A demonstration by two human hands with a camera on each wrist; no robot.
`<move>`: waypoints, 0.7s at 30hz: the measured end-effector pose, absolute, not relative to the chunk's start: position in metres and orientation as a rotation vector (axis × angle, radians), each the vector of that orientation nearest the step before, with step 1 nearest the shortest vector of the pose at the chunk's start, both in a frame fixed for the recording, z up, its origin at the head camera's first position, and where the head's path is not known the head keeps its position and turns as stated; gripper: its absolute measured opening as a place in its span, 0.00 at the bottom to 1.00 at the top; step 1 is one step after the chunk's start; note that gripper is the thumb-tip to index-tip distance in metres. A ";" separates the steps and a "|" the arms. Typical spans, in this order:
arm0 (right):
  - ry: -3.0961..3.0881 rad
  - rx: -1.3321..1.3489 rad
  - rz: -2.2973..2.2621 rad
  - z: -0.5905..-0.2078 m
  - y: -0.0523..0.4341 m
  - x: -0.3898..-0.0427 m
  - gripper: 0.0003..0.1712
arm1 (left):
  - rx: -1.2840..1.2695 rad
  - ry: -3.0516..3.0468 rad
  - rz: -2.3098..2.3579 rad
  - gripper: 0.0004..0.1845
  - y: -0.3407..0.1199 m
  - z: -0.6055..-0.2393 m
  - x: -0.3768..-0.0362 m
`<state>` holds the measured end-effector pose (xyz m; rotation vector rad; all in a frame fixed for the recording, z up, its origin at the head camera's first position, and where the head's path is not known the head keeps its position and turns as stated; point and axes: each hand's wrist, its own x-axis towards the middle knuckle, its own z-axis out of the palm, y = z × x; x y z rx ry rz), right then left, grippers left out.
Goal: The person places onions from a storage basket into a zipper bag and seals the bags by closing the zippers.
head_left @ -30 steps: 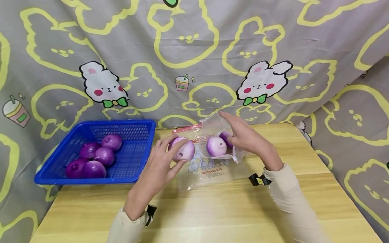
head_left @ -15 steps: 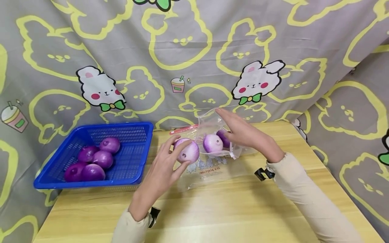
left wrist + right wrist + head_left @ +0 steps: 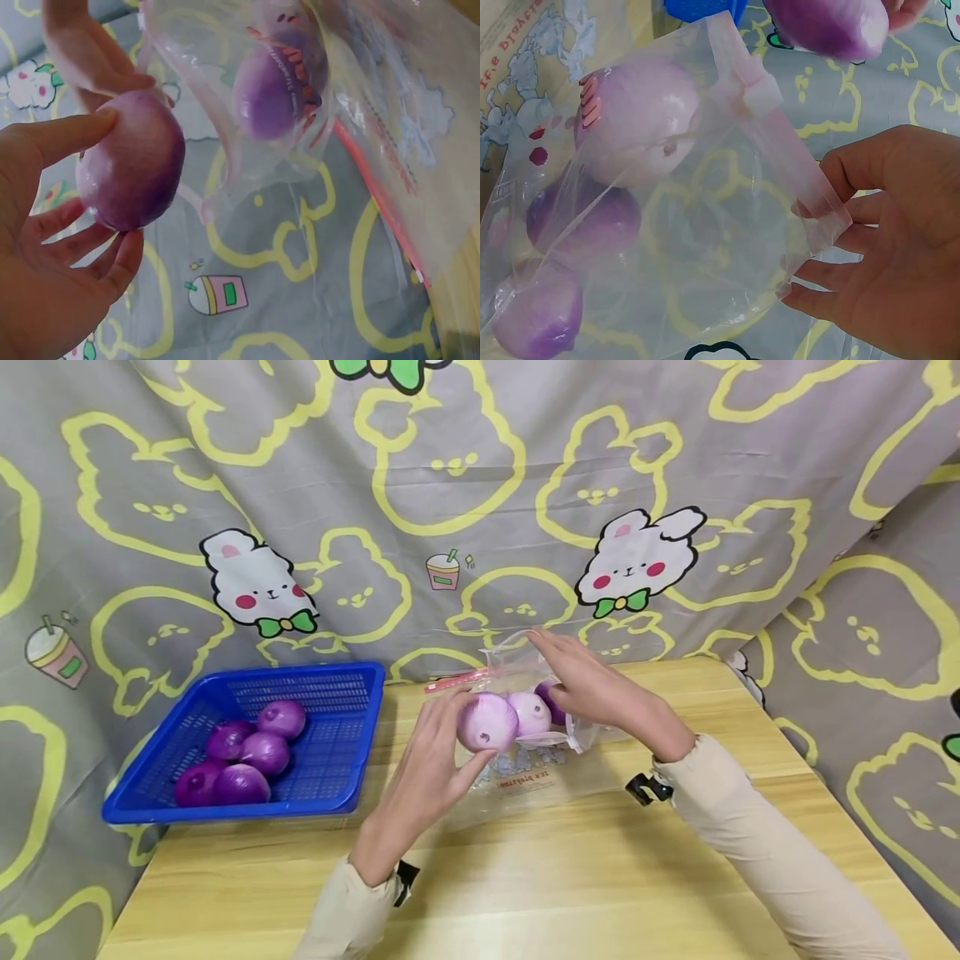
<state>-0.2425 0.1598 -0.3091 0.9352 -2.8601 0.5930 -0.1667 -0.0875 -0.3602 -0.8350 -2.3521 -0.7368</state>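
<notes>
My left hand (image 3: 423, 768) grips a purple onion (image 3: 489, 722) between thumb and fingers. In the head view this onion overlaps the mouth of a clear zip bag (image 3: 517, 662); in the left wrist view it appears beside the bag's edge. My right hand (image 3: 603, 685) holds the bag's mouth edge, thumb on one side and fingertips on the other, as the right wrist view shows. Inside the bag, a pale purple onion (image 3: 637, 124), a darker onion (image 3: 583, 221) and another onion (image 3: 538, 309) show through the plastic.
On the left of the wooden table (image 3: 480, 893) stands a blue plastic basket (image 3: 243, 814) with several purple onions (image 3: 281, 720). Under the hands lies another flat clear bag (image 3: 525, 789) with a red zip (image 3: 457, 680). A patterned curtain (image 3: 457, 468) hangs behind.
My left hand has carried its onion to the right, up to the bag's mouth. The right hand keeps its hold on the bag with little movement.
</notes>
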 end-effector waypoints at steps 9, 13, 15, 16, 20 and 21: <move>-2.837 0.945 0.592 -0.309 0.163 -0.240 0.44 | -0.778 -2.299 -0.669 0.35 -0.068 -0.358 -0.193; -2.824 0.959 0.577 -0.309 0.164 -0.241 0.43 | -0.794 -2.302 -0.609 0.32 -0.062 -0.359 -0.204; -2.827 0.959 0.574 -0.309 0.164 -0.241 0.43 | -0.810 -2.306 -0.558 0.31 -0.059 -0.360 -0.209; -2.832 0.955 0.576 -0.309 0.163 -0.241 0.43 | -0.820 -2.308 -0.535 0.31 -0.058 -0.361 -0.211; -2.857 0.950 0.595 -0.308 0.162 -0.239 0.42 | -0.844 -2.299 -0.469 0.31 -0.057 -0.366 -0.221; -2.860 0.950 0.603 -0.307 0.161 -0.238 0.43 | -0.850 -2.295 -0.463 0.32 -0.057 -0.368 -0.222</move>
